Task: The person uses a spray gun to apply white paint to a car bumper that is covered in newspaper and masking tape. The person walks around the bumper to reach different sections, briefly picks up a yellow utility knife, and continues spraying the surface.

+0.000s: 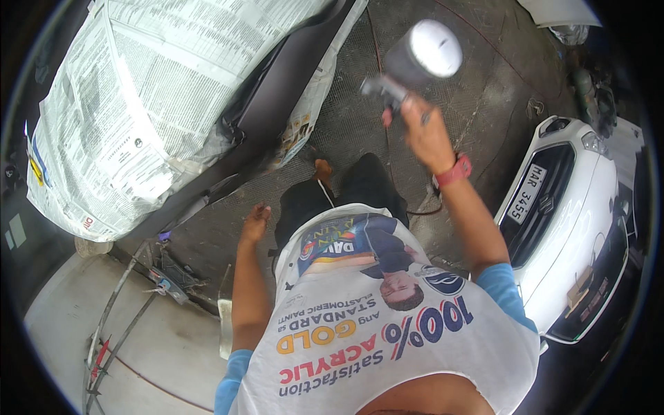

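Spray gun [415, 62] matt plastic cup; newspaper [152, 97] crumpled; car panel [277, 97] glossy dark; floor [477, 104] rough.

Auto body paint workshop: newspaper-masked car [159, 104], white car [574, 228], concrete floor [470, 104].

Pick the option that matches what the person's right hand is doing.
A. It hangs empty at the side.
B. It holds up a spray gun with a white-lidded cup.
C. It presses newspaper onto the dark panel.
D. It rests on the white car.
B: the right hand is raised and grips a spray gun whose cup lid is white, while the left hand hangs empty.

spray gun [415, 66], white cup, raised, tilted
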A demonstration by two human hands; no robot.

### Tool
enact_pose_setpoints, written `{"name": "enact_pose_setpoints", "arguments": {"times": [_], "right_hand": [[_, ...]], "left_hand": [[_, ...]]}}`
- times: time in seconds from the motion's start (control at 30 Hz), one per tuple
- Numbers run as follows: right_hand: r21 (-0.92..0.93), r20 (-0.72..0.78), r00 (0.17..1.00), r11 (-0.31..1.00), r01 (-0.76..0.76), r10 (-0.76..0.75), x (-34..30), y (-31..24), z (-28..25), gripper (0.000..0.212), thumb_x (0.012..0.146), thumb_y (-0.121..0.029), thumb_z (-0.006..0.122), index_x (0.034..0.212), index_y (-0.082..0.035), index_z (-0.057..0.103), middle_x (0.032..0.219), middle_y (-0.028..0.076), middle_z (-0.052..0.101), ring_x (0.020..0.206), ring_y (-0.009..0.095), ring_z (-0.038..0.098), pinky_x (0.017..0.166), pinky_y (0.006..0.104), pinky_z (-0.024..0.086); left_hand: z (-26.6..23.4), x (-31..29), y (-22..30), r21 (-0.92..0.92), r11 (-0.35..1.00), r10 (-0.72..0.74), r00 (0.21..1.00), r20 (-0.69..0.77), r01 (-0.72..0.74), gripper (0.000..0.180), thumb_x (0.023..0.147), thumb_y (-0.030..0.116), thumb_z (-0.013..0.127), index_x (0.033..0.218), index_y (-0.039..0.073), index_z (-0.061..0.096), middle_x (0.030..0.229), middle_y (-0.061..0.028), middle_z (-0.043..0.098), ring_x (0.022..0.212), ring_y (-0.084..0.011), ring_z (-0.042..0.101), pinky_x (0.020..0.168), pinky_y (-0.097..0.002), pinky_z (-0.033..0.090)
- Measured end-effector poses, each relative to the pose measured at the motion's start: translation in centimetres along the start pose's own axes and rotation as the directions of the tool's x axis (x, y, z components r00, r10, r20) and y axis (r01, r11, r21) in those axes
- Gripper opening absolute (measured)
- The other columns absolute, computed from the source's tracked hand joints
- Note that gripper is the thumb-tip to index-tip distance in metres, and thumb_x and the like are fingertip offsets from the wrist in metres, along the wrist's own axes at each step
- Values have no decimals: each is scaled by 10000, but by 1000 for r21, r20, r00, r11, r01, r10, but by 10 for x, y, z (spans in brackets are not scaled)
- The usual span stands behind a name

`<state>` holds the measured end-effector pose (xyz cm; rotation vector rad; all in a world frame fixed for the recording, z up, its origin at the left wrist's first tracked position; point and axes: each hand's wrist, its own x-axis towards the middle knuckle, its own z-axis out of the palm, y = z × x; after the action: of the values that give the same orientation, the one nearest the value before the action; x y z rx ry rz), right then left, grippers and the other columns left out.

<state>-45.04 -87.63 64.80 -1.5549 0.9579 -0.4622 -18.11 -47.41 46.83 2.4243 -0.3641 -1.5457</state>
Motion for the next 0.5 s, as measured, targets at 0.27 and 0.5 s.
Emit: {"name": "enact_pose_setpoints", "arguments": {"times": [0.27,0.5], "right_hand": [[21,168,982,996,-86,81,40,30,-52,441,1113,-317,487,1441,-56,621,817,36,685,751,89,627,742,275,547],[-128,-105,984,983,128,-142,141,7,-142,464,1081,-396,557,1320,-23,696,784,71,732,713,111,691,683,288,550]], "left_hand": [[68,-13,-10,-177,984,-68,981,-180,35,675,1005,491,653,1501,50,531,1483,-189,586,1351,-338,578,1124,-442,442],[253,-61,-44,-530,825,-332,926,-178,194,590,992,461,693,1393,34,618,1320,-154,679,1210,-283,632,1050,-398,474]]}}
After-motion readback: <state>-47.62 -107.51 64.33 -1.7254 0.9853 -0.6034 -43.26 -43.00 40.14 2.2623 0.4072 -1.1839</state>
